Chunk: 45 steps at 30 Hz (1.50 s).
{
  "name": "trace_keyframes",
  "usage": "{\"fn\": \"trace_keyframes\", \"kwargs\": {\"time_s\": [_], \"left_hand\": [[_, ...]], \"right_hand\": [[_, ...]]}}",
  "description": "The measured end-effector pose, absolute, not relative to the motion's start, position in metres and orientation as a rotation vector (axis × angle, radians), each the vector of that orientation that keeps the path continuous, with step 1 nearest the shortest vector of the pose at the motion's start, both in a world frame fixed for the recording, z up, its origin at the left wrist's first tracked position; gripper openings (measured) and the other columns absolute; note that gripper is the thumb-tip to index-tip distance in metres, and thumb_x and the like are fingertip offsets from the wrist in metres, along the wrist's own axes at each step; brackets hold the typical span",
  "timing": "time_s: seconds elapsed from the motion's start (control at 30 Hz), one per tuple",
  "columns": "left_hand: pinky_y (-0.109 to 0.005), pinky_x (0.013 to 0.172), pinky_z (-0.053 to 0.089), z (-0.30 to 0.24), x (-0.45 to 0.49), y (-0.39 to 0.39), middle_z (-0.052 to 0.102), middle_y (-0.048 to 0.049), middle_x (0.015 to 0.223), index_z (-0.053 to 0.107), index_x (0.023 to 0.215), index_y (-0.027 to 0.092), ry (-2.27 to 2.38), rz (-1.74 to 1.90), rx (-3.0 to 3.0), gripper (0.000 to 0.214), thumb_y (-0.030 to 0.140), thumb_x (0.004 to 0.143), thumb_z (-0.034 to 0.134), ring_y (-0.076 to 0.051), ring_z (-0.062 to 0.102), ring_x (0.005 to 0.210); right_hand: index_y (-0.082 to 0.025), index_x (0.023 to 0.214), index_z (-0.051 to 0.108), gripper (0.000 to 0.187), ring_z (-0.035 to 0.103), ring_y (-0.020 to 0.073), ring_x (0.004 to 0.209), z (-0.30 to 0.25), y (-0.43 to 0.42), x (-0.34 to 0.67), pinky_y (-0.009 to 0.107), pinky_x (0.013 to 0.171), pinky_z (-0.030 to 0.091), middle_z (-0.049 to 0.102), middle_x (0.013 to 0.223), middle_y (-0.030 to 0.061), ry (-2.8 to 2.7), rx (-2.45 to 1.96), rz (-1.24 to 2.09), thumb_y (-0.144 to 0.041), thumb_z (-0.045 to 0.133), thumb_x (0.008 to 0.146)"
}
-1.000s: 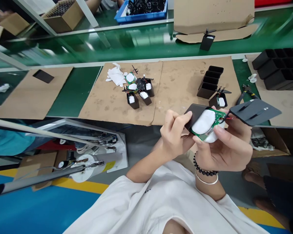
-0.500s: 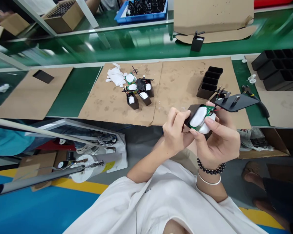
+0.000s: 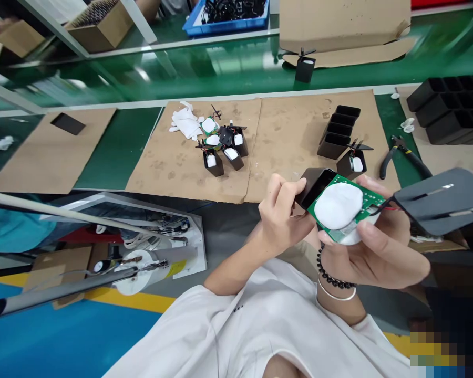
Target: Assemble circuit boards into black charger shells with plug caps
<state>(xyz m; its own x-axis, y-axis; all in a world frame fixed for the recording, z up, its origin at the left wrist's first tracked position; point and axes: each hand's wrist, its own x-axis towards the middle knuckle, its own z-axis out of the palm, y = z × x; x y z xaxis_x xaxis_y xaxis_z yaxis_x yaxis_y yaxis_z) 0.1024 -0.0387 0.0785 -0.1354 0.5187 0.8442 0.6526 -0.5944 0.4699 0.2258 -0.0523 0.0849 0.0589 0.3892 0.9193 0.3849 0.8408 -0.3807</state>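
My left hand point(image 3: 284, 212) is closed around a black plastic case point(image 3: 313, 186), its open mouth tilted to the right. In my right hand point(image 3: 378, 247) is a green circuit board point(image 3: 372, 202), pinched between thumb and fingers. A white pad point(image 3: 338, 206) covers much of the board's face, and more white shows beneath it. The board's left edge is at the mouth of the case; whether it reaches inside I cannot tell. Short wires join the board to a black plug plate point(image 3: 443, 202) with two metal prongs, which hangs out beyond my right hand.
Behind my hands stand a row of black cases point(image 3: 335, 139), a filled case point(image 3: 352, 164) and pliers point(image 3: 404, 152). Several filled cases point(image 3: 233, 157) and white gloves point(image 3: 187, 123) lie left on the cardboard point(image 3: 279, 126). More cases point(image 3: 449, 113) are at right. Another point(image 3: 305, 71) sits on the green belt.
My right hand has moved right and turned, with the circuit board farther out from the case and the plug plate swung right. The case on the belt has shifted left.
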Motion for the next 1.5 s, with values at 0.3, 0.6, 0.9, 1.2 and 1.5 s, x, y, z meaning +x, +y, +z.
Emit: {"fn": "trace_keyframes", "kwargs": {"time_s": [0.3, 0.6, 0.9, 1.2, 1.5], "left_hand": [[-0.027, 0.052, 0.041, 0.081, 0.101, -0.044, 0.051, -0.0013, 0.078, 0.059, 0.107, 0.02, -1.308, -1.764, -1.941, 0.02, 0.036, 0.096, 0.056, -0.013, 0.053, 0.063], [-0.028, 0.052, 0.04, 0.084, 0.104, -0.045, 0.049, -0.0008, 0.075, 0.059, 0.107, 0.02, -1.266, -1.696, -1.869, 0.024, 0.041, 0.099, 0.05, -0.014, 0.05, 0.063], [-0.03, 0.055, 0.041, 0.082, 0.105, -0.045, 0.051, -0.0022, 0.076, 0.058, 0.11, 0.02, -1.223, -1.728, -1.903, 0.031, 0.046, 0.101, 0.044, -0.015, 0.051, 0.065], [-0.03, 0.056, 0.045, 0.078, 0.107, -0.046, 0.049, -0.0019, 0.074, 0.06, 0.11, 0.019, -1.275, -1.727, -1.887, 0.034, 0.047, 0.101, 0.042, -0.015, 0.052, 0.066], [-0.031, 0.057, 0.045, 0.072, 0.104, -0.046, 0.052, -0.0016, 0.077, 0.056, 0.118, 0.022, -1.237, -1.834, -2.017, 0.031, 0.045, 0.097, 0.054, -0.016, 0.053, 0.066]], "right_hand": [[-0.016, 0.123, 0.07, 0.058, 0.072, 0.038, 0.115, 0.09, -0.04, 0.219, 0.058, 0.087, 0.065, 0.073, 0.127, 0.0161, -1.461, -0.446, -0.048, 0.003, 0.078, 0.068], [-0.018, 0.121, 0.07, 0.052, 0.072, 0.0375, 0.115, 0.095, -0.046, 0.222, 0.058, 0.086, 0.064, 0.073, 0.126, 0.0155, -1.499, -0.476, -0.037, -0.003, 0.077, 0.072], [-0.026, 0.133, 0.067, 0.051, 0.069, 0.039, 0.121, 0.099, -0.053, 0.22, 0.061, 0.091, 0.063, 0.071, 0.13, 0.0126, -1.5, -0.55, -0.029, -0.011, 0.073, 0.084], [-0.022, 0.131, 0.069, 0.054, 0.068, 0.0386, 0.122, 0.099, -0.055, 0.219, 0.061, 0.094, 0.062, 0.07, 0.134, 0.0127, -1.48, -0.507, 0.004, -0.004, 0.072, 0.08], [-0.022, 0.125, 0.069, 0.047, 0.071, 0.0373, 0.117, 0.099, -0.054, 0.221, 0.056, 0.091, 0.063, 0.072, 0.129, 0.0111, -1.5, -0.554, -0.041, -0.008, 0.075, 0.08]]}}
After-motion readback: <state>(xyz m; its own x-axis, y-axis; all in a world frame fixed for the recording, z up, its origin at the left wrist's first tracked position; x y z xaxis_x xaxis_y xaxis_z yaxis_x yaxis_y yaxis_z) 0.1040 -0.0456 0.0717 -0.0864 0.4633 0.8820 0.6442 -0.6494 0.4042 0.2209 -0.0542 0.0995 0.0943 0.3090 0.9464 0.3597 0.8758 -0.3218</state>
